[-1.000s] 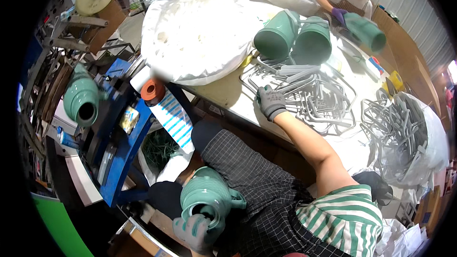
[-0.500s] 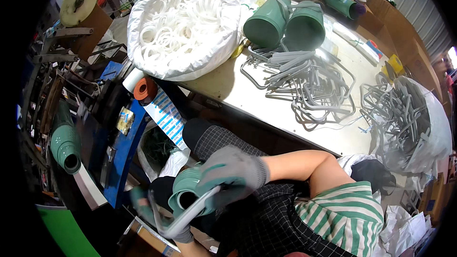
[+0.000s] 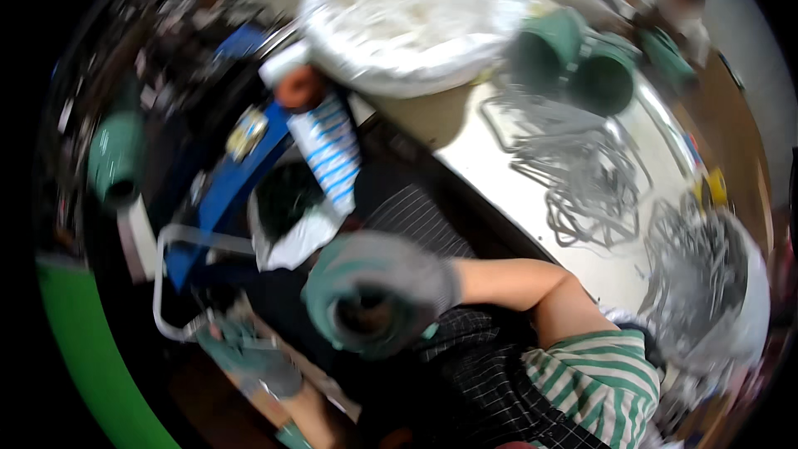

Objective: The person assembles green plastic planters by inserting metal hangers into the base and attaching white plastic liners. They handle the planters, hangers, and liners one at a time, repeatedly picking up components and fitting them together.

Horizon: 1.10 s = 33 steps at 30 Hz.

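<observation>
My right hand [image 3: 395, 278], in a grey and green glove, wraps over the top of a green plastic cylinder [image 3: 328, 316] in front of my lap. Its dark round opening faces me. My left hand [image 3: 245, 349], gloved alike, grips one end of a pale grey bent bar [image 3: 160, 287] with rounded corners, held out to the left, apart from the cylinder. Motion blurs both hands, so the exact finger placement is unclear. A similar green piece [image 3: 116, 158] stands on the machinery at the left.
On the white table [image 3: 486, 175] lie a sack of white rings [image 3: 416, 0], two large green cylinders [image 3: 603, 79] and a heap of grey bent bars [image 3: 582, 170]. A clear bag of bars [image 3: 706, 283] stands at the right. Beyond, a person [image 3: 682, 12] holds a green cylinder.
The view has swung, shifting the table rightward. My left hand has carried the grey bar leftward, away from the green cylinder. My right hand has moved onto the cylinder.
</observation>
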### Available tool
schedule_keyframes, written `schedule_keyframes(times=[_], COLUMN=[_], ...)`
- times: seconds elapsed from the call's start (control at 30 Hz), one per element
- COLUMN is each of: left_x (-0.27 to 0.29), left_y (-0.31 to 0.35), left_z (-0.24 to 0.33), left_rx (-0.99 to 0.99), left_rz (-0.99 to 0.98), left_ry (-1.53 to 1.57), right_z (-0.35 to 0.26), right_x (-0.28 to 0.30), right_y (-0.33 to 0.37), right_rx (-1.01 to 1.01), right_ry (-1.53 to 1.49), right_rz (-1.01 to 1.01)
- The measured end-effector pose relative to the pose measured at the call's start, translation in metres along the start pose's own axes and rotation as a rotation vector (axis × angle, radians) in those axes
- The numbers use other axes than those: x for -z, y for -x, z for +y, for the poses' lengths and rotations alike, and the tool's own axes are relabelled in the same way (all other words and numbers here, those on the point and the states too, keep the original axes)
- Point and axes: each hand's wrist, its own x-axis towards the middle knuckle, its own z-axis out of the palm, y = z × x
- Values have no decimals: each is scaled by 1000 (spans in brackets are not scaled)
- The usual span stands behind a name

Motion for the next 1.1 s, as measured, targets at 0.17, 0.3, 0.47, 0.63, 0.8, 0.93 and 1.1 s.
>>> schedule_keyframes(times=[0.17,0.3,0.47,0.63,0.8,0.93,1.1], left_x=[-92,-107,-100,-105,-109,-100,-64], left_y=[-13,-16,-12,8,36,37,22], left_z=[75,104,109,94,93,90,79], left_rx=[379,843,594,509,540,-82,292], left_rz=[-323,-276,-376,-325,-206,-319,-287], left_ry=[894,1409,1098,1281,1603,810,873], right_z=[-15,-14,-12,-25,-37,-49,-27], right_x=[23,1,-7,-5,-1,-2,-26], right_y=[68,80,78,71,78,61,44], right_rx=[-427,-257,-307,-434,-532,-641,-576], right_ry=[-148,-206,-206,6,-33,-93,-264], right_rz=[178,401,426,328,104,-101,125])
